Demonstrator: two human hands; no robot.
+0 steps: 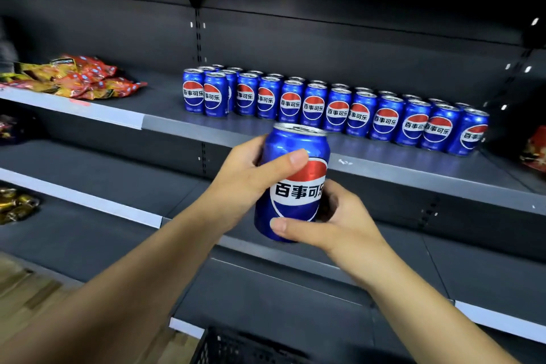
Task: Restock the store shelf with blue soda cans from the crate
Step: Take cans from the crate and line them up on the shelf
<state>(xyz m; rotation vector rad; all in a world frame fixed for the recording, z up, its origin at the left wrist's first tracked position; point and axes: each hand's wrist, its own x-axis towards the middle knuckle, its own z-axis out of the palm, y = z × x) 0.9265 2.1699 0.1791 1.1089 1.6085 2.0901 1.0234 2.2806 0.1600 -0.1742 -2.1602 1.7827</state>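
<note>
Head view: a blue soda can [292, 183] sits upright at centre frame, held in front of the dark shelf [413, 174]. The left hand [248, 177], at 9 o'clock of the can, wraps its upper half, thumb across the front. The right hand [336, 221], at 4 o'clock, curls round its base, thumb over the lower front. At 12 to 2 o'clock, a row of cans [336, 111] stands on the shelf. Snack packets [79, 78] lie at 10 o'clock. A black crate [236, 347] shows at 6 o'clock.
</note>
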